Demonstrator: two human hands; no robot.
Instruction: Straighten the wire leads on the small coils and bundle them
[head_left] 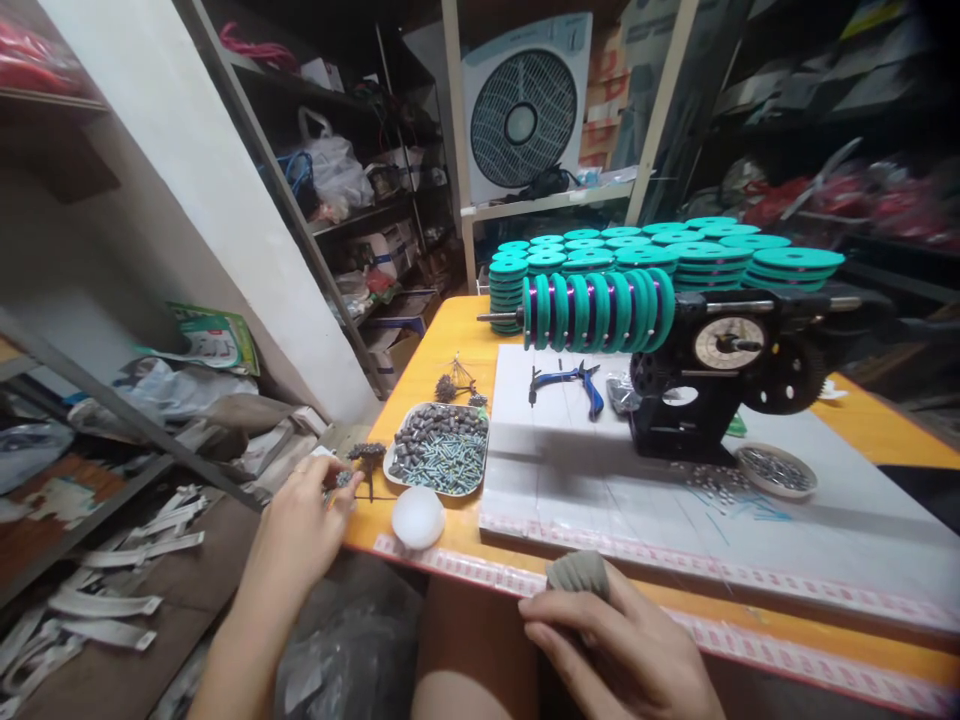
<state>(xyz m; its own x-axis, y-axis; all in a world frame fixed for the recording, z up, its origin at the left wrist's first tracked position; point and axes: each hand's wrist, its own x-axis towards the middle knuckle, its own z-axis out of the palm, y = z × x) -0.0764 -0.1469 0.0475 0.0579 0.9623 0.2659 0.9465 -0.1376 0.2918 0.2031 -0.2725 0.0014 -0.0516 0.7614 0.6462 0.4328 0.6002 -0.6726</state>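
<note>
At the table's left edge is my left hand [311, 510], its fingertips closed together around small greyish pieces too indistinct to name. Just beyond its fingers stands a dark cluster of small parts on thin stems [367, 455]. To its right a shallow tray [388, 468] holds dark grey cylinders and thin bluish metal pins. A round white translucent cup or dome [418, 517] sits in front of that tray. Low in the view, my right hand [630, 640] hovers by the front edge, thumb and fingers pinched; whatever they hold is hidden. Grey-green wrapping [579, 573] covers one of its fingers.
A black winding machine [682, 420] carries a row of green spools [600, 312] on its shaft. More green spools [712, 262] are stacked behind. Blue-handled pliers [589, 390] and a dish of small metal parts [776, 470] lie on the white board [555, 480].
</note>
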